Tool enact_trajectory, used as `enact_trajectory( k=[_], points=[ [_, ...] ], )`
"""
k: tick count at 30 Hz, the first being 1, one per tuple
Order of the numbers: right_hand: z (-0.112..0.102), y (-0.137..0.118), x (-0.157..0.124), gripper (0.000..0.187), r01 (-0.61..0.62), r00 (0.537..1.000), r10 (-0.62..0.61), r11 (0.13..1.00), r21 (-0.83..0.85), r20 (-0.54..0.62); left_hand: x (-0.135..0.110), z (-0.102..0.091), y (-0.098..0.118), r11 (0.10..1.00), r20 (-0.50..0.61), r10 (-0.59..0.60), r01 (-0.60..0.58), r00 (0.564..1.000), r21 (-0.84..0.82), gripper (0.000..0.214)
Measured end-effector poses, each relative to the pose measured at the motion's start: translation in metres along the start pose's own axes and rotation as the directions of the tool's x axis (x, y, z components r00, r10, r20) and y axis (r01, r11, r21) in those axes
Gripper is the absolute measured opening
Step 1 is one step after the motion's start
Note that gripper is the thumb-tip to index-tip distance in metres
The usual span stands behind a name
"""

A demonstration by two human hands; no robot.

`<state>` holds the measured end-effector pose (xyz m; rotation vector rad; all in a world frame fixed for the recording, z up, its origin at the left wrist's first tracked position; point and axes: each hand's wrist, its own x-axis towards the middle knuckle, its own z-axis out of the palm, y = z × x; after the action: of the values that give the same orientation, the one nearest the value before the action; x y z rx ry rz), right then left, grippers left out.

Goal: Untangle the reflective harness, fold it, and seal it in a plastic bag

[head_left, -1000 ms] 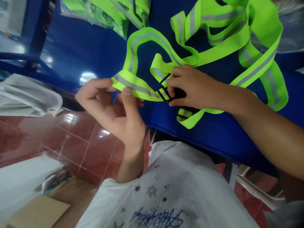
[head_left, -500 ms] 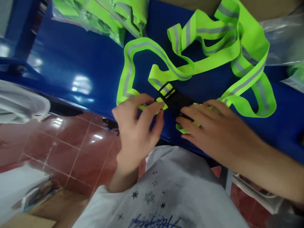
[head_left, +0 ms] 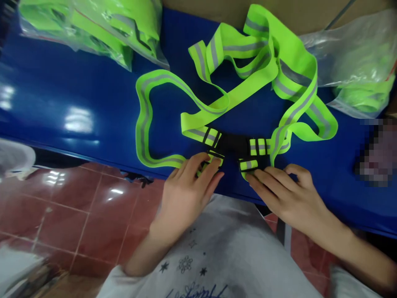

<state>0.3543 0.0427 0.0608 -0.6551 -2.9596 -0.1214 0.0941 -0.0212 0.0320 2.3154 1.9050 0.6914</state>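
A neon-green reflective strap harness (head_left: pixel 235 89) with grey stripes lies spread in loops on the blue table (head_left: pixel 77 99). Its black buckle piece (head_left: pixel 231 145) sits near the table's front edge, with short green strap ends on either side. My left hand (head_left: pixel 189 186) lies flat, fingers stretched, fingertips pressing the strap end left of the buckle. My right hand (head_left: pixel 285 194) also lies flat, its fingertips on the strap end right of the buckle. Neither hand grips anything.
A clear plastic bag of folded green harnesses (head_left: pixel 93 25) lies at the back left, another bag (head_left: pixel 359 70) at the back right. A blurred patch (head_left: pixel 376 151) sits at the right edge. Red floor tiles (head_left: pixel 62 215) show below the table.
The harness now lies flat and spread out, with the buckle centred at the front edge. Both hands went from pinching the strap and buckle to resting flat on the strap ends.
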Motion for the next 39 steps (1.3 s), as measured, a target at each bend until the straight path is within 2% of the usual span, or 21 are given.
enact_trajectory(
  k=[6, 13, 19, 22, 25, 27, 29, 31, 32, 34, 35, 36, 37, 39],
  points=[
    [0.006, -0.001, -0.026, 0.047, -0.071, 0.995, 0.07, 0.998, 0.003, 0.07, -0.013, 0.0, 0.003, 0.998, 0.017, 0.066, -0.066, 0.998, 0.016, 0.029],
    [0.014, -0.009, -0.035, 0.046, -0.157, 0.988, 0.156, 0.985, 0.072, 0.021, -0.025, 0.014, 0.012, 0.994, -0.04, 0.085, -0.082, 0.996, 0.079, 0.036],
    [0.011, -0.009, -0.05, 0.046, -0.187, 0.982, 0.185, 0.976, 0.113, 0.028, -0.045, 0.005, -0.005, 0.999, -0.122, 0.038, -0.038, 0.992, 0.003, 0.035],
    [0.006, -0.009, -0.054, 0.043, -0.179, 0.983, 0.183, 0.963, 0.203, 0.001, -0.054, -0.003, -0.02, 1.0, -0.202, 0.012, -0.017, 0.979, -0.021, 0.031],
    [-0.001, -0.01, -0.056, 0.04, -0.142, 0.981, 0.18, 0.92, 0.366, -0.073, -0.058, -0.01, -0.03, 0.999, -0.322, -0.007, -0.006, 0.947, -0.041, 0.029],
    [-0.007, -0.007, -0.059, 0.045, -0.113, 0.974, 0.191, 0.877, 0.467, -0.124, -0.055, -0.012, -0.032, 0.998, -0.353, -0.006, -0.015, 0.936, -0.055, 0.031],
    [-0.015, 0.005, -0.058, 0.058, -0.105, 0.963, 0.214, 0.855, 0.508, -0.161, -0.045, -0.009, -0.029, 0.997, -0.336, 0.025, -0.047, 0.942, -0.058, 0.03],
    [-0.023, 0.029, -0.048, 0.069, -0.121, 0.954, 0.236, 0.868, 0.482, -0.185, -0.028, -0.002, -0.02, 0.99, -0.286, 0.115, -0.134, 0.951, -0.046, 0.024],
    [-0.027, 0.045, -0.038, 0.069, -0.17, 0.942, 0.282, 0.869, 0.465, -0.183, -0.018, 0.002, -0.013, 0.983, -0.248, 0.169, -0.181, 0.954, -0.029, 0.023],
    [-0.033, 0.082, -0.008, 0.056, -0.225, 0.932, 0.313, 0.895, 0.386, -0.181, 0.002, 0.013, 0.001, 0.965, -0.132, 0.263, -0.262, 0.956, 0.027, 0.033],
    [-0.036, 0.1, 0.012, 0.043, -0.242, 0.921, 0.325, 0.908, 0.342, -0.212, 0.011, 0.019, 0.008, 0.955, -0.062, 0.294, -0.291, 0.954, 0.058, 0.041],
    [-0.036, 0.118, 0.033, 0.036, -0.278, 0.927, 0.337, 0.911, 0.303, -0.162, 0.017, 0.023, 0.014, 0.945, 0.008, 0.318, -0.318, 0.948, 0.073, 0.047],
    [-0.036, 0.133, 0.055, 0.038, -0.311, 0.935, 0.343, 0.918, 0.247, -0.096, 0.022, 0.027, 0.019, 0.938, 0.066, 0.334, -0.339, 0.94, 0.076, 0.049],
    [-0.03, 0.155, 0.098, 0.053, -0.399, 0.917, 0.394, 0.912, 0.097, 0.07, 0.026, 0.03, 0.023, 0.93, 0.13, 0.358, -0.365, 0.925, 0.037, 0.045]
  ],
)
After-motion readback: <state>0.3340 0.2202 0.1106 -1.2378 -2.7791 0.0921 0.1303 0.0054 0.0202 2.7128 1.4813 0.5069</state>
